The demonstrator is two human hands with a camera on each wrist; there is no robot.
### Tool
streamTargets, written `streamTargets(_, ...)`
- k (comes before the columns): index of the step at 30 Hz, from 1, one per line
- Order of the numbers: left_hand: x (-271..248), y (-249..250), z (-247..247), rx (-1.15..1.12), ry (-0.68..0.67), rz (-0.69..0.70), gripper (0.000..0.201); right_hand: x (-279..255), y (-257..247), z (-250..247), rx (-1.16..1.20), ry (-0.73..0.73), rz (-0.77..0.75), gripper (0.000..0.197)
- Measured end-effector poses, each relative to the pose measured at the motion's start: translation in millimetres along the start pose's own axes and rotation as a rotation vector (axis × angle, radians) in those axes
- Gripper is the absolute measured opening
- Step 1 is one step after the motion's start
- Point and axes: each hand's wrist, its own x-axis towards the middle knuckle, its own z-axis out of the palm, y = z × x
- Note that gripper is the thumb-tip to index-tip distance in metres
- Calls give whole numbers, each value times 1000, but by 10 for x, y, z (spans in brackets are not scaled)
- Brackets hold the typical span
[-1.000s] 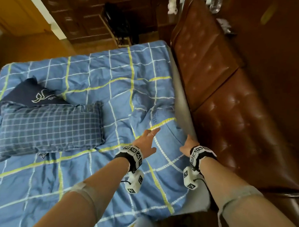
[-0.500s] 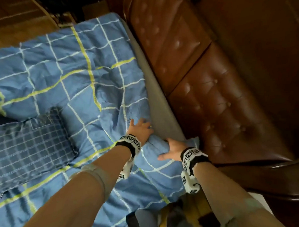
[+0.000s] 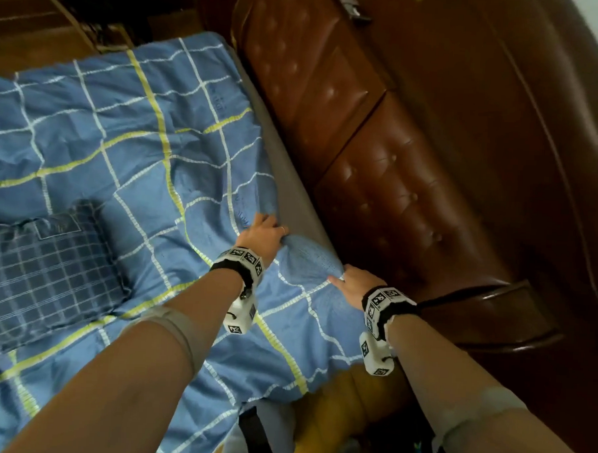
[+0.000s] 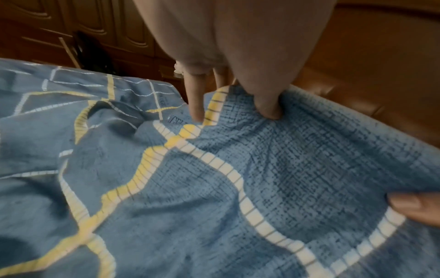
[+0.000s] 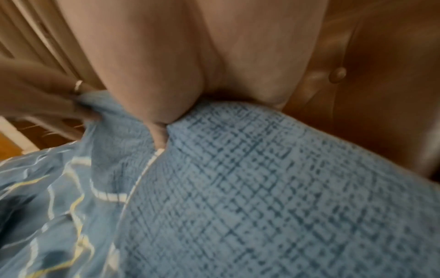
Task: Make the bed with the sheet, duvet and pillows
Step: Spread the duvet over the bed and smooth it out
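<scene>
Both hands (image 3: 261,233) (image 3: 351,283) pinch the duvet (image 3: 158,124); only head view shows the pillow (image 3: 45,266).

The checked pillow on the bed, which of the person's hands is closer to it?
Left. The left hand grips the duvet edge across a stretch of duvet from the checked pillow; the right hand holds the same edge farther off, beside the brown headboard.

A tufted brown leather headboard (image 3: 379,168) with round buttons runs along the right, framed in dark polished wood (image 3: 513,297). Dark wooden cabinets (image 4: 78,28) with carved panels stand at the far left, above a warm wooden floor (image 3: 28,40). Lighting is dim.
</scene>
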Motion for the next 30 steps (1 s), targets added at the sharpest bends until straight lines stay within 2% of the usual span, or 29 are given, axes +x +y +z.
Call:
streamTargets(3,12,397,94,-119,4,131,36,-352,357,145,-3,56,10,56)
streamTargets(6,90,999,144,-161,67,228,34,-662,846,156,42,163,55,50)
streamTargets(8,81,1388,172,-190,102,232,33,-831,1109,118,37,204,77,48)
streamTargets(13,-77,2139,349,-220,75,255,26,-1172,1829,253,66,241,108,43)
streamTargets(19,-174,2854,696,-338,46,237,31,-1405,2599,466,114,296,155,38)
streamTargets(22,-173,3070,936,-419,43,237,38,-1380,2791,615,128,346,226,34)
streamTargets(24,-274,3164,1085,-481,30,237,55,-1340,2832,675,181,383,279,31)
streamTargets(25,-333,3178,1119,-452,5,227,65,-1313,2828,681,232,394,292,36)
streamTargets(27,-615,3094,1226,-392,-85,130,74,-1308,2720,781,313,339,222,44)
streamTargets(30,-1091,2787,1282,-364,-127,-15,70,-1340,2469,907,295,196,93,46)
